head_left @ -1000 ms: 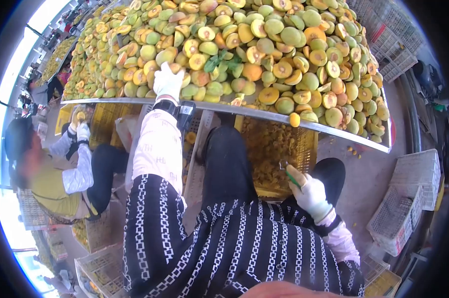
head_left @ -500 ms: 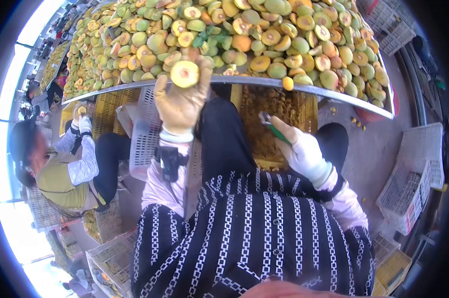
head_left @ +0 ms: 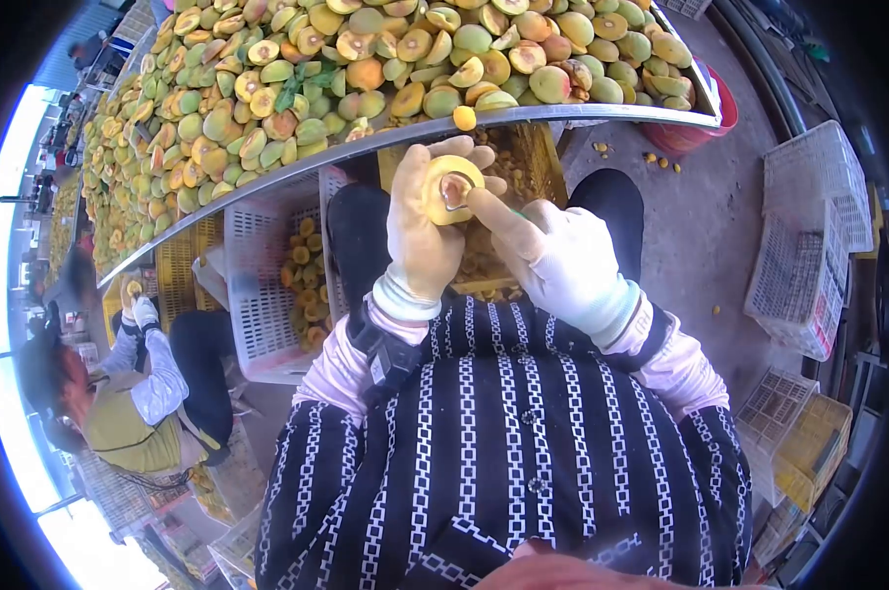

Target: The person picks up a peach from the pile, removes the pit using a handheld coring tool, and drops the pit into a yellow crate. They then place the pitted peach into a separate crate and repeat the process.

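My left hand (head_left: 420,231), in a tan-palmed glove with a white cuff, holds a halved peach (head_left: 434,205), cut face up, above my lap. Against the reddish pit hollow lies the curved metal tip of a pitting tool (head_left: 455,206). Gripping that tool is my gloved right hand (head_left: 567,254), its fingers closed and hiding most of the green handle. Behind both hands, a metal-edged table (head_left: 297,162) bears a large heap of halved peaches (head_left: 366,74).
Below my hands is a yellow crate (head_left: 541,162) of pits and scraps. A white crate (head_left: 253,315) with peach halves stands at my left, near a seated co-worker (head_left: 135,413). White crates (head_left: 793,275) and a red tub (head_left: 705,123) are on the right.
My right hand has brought the pitting tool up to the peach. The left hand has lowered and turned the peach toward it. The view has shifted to the right.
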Demonstrator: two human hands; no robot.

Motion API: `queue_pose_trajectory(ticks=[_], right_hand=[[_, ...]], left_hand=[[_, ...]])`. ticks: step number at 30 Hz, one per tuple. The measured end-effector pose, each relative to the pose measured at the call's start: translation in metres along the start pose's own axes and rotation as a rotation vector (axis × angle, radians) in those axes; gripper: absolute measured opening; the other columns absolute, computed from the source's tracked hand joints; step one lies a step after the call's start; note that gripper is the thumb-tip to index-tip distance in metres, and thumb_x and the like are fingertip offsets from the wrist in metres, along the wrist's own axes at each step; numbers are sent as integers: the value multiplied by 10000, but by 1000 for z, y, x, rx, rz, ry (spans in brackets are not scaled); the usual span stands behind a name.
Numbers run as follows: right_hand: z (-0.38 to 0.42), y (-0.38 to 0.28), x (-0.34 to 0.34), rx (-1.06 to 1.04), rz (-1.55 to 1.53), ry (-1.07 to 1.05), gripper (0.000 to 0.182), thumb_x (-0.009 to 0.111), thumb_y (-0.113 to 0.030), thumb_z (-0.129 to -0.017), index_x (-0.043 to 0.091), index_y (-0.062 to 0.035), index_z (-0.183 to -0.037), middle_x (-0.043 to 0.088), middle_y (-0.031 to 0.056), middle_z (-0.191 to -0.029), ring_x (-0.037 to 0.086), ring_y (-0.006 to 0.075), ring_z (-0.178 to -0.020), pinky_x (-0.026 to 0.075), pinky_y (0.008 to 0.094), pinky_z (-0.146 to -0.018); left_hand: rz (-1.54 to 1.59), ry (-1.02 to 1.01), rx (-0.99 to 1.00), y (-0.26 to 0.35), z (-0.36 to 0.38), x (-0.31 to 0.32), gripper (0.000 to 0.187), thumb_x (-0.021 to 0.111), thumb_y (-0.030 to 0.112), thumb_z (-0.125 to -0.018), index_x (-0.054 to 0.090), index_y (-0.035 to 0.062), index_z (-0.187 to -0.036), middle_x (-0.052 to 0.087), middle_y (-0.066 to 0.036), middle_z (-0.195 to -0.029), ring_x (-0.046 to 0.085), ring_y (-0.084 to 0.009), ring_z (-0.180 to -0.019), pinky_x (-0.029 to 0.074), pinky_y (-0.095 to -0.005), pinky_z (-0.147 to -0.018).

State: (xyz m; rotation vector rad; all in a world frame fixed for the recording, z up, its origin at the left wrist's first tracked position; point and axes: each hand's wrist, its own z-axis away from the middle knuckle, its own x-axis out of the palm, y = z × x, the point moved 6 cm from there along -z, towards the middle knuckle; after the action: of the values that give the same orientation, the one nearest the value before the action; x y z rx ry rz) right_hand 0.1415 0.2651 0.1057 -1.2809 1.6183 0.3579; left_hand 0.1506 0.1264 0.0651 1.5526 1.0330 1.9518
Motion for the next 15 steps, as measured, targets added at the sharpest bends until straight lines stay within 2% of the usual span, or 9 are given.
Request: queue_pose_trajectory(ticks=[5,7,9,11,15], right_hand=[[1,-3,5,-1,142,-117,708,606,-159,-783,363,-275,-1438,517,69,-710,541,221,-526,460,346,-464],[3,-2,10,-11,188,-154,714,591,-154,-791,341,-278,-1448,525,73,-717,543,225,-528,469,345,-469],[7,0,17,-72,184,-203,728,576,-142,-802,301,-267,-1465,539,87,-727,568,234,-540,482,363,-474],[8,1,19,-67,175,-246,736,578,-147,-802,287,-258,-1469,544,92,-728,580,238,-547,484,368,-474],[7,3,27,-72,151,-316,783,607,-155,-780,257,-232,-1476,556,103,-726,610,252,-565,495,376,-482]], left_hand=[[-88,55,58,-3,3,-4,495,338,427,-1004,524,-8,-1151,641,-169,-1006,657,-258,-813,543,-356,-777],[-132,44,7,-6,4,-9,504,305,424,-1010,539,-3,-1141,639,-177,-1025,657,-297,-852,555,-386,-775],[-117,53,-8,-7,7,-8,494,307,416,-1013,534,-6,-1134,629,-170,-1024,653,-295,-868,557,-384,-774],[-94,20,-22,-10,7,-9,464,321,395,-1019,524,-15,-1093,603,-156,-1028,642,-287,-909,564,-381,-760],[-166,76,-20,-10,3,-17,470,328,404,-1017,535,-14,-1074,612,-150,-1011,644,-277,-908,571,-360,-710]])
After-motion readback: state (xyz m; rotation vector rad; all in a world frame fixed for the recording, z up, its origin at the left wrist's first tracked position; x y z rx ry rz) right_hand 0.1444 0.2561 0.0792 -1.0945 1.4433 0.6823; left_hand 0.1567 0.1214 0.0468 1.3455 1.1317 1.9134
